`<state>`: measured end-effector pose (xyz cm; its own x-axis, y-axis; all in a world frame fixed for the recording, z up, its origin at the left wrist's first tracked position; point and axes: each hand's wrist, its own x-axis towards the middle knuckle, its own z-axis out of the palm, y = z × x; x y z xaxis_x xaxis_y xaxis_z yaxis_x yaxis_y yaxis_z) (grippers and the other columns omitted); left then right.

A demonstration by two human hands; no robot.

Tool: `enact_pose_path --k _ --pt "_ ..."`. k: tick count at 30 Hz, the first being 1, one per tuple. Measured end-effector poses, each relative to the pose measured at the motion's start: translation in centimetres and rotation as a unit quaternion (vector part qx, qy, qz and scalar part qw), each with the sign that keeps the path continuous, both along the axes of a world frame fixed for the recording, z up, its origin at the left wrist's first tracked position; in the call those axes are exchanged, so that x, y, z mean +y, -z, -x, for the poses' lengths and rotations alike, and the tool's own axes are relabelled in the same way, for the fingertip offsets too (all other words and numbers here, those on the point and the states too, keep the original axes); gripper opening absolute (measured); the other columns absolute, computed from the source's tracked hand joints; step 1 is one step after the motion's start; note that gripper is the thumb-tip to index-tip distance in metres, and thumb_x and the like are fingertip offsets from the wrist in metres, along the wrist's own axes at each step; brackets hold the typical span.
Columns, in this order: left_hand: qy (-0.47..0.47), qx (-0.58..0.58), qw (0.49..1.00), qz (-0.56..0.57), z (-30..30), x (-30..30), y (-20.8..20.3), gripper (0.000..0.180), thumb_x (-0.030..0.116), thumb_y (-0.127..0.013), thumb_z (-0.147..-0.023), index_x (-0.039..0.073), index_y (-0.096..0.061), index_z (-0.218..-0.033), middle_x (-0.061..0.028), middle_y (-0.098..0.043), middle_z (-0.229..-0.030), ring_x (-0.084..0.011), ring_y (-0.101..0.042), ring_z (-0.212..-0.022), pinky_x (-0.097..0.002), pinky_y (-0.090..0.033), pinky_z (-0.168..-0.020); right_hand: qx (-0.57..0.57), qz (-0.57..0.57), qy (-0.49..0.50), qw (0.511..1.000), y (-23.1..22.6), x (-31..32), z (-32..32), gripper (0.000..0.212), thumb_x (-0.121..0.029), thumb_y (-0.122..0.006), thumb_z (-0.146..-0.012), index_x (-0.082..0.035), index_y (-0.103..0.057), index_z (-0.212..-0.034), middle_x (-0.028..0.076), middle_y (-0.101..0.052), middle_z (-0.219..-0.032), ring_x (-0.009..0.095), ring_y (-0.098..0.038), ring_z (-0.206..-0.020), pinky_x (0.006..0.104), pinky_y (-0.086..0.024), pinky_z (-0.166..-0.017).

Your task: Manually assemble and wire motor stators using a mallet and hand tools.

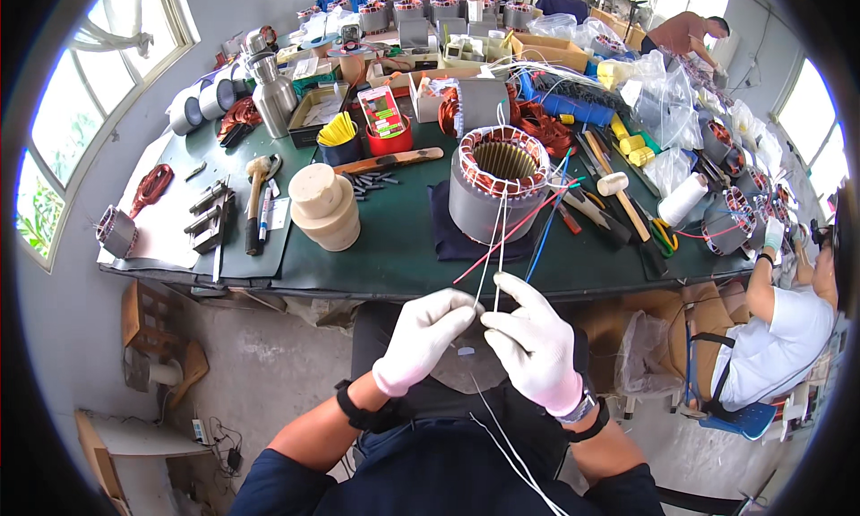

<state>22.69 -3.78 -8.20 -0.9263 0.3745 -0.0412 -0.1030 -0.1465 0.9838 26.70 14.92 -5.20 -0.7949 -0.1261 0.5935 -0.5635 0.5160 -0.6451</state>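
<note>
A grey motor stator [488,207] with a ring of copper windings stands upright on a dark cloth [445,238] near the table's front edge. White lacing cord [503,220] runs in two strands from its winding ring down to my hands. My left hand [428,337], in a white glove, is closed in a pinch on one strand. The other strand is pinched in my gloved right hand [535,341], close beside the left. Both hands are in front of the table edge, above my lap. Red, blue and white lead wires [543,234] stick out from the stator's right side.
Left of the stator are a stacked cream cylinder [324,219] and a mallet [256,193]. A wooden-handled hammer [614,183], scissors [664,236] and a thread cone [685,200] lie to the right. A co-worker [775,328] sits at right; another person [688,37] bends farther back.
</note>
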Motion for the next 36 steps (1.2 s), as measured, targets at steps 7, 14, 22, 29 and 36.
enact_pose_path --k 7,14,22,29,36 --pt "0.19 -0.014 0.978 0.088 -2.9 -1.9 5.5 0.019 0.016 -0.064 -0.104 0.001 -0.073 -0.109 -0.001 -0.068 -0.093 -0.0055 -0.06 -0.082 -0.0237 -0.051 -0.075 -0.352 0.314 0.059 0.88 3.6 1.4 -0.1 0.022 -0.01 -0.062 -0.101 0.007 -0.074 -0.107 0.013 -0.075 -0.106 0.007 -0.066 -0.066 0.021 -0.052 -0.059" --pt "0.168 -0.104 0.968 -0.154 5.2 1.0 5.1 0.052 0.028 -0.066 -0.104 -0.003 -0.048 -0.142 -0.0127 -0.066 -0.122 -0.0183 -0.066 -0.107 -0.0358 -0.054 -0.097 -0.402 0.328 0.058 0.853 4.1 1.9 -1.0 0.024 -0.013 -0.061 -0.103 0.006 -0.072 -0.111 0.008 -0.073 -0.086 0.01 -0.066 -0.065 0.0235 -0.053 -0.058" --pt "-0.04 0.017 0.995 -0.092 7.3 3.5 0.7 0.02 0.02 -0.06 -0.106 0.0 -0.063 -0.108 0.0018 -0.056 -0.079 -0.003 -0.042 -0.065 -0.0208 -0.034 -0.058 0.039 0.0 0.034 0.999 2.1 1.9 -0.2 0.017 0.004 -0.073 -0.082 0.004 -0.074 -0.098 0.024 -0.07 -0.123 0.027 -0.074 -0.084 0.0349 -0.059 -0.079" --pt "0.06 -0.064 0.988 -0.129 7.0 4.3 0.7 0.03 0.025 -0.057 -0.108 -0.002 -0.067 -0.116 -0.0025 -0.069 -0.085 0.0007 -0.044 -0.057 -0.0176 -0.035 -0.051 -0.125 0.083 -0.136 0.979 2.4 1.5 1.2 0.03 0.008 -0.074 -0.076 0.004 -0.072 -0.106 0.016 -0.07 -0.117 0.023 -0.073 -0.092 0.0317 -0.058 -0.081" --pt "0.028 -0.168 0.954 -0.245 6.7 3.8 2.3 0.025 0.023 -0.057 -0.108 -0.002 -0.06 -0.115 0.0013 -0.055 -0.083 -0.0014 -0.035 -0.053 -0.0191 -0.027 -0.046 -0.321 0.461 -0.109 0.82 4.1 1.7 2.1 0.027 0.007 -0.057 -0.092 0.007 -0.066 -0.118 0.012 -0.071 -0.107 0.016 -0.071 -0.085 0.0321 -0.06 -0.072"
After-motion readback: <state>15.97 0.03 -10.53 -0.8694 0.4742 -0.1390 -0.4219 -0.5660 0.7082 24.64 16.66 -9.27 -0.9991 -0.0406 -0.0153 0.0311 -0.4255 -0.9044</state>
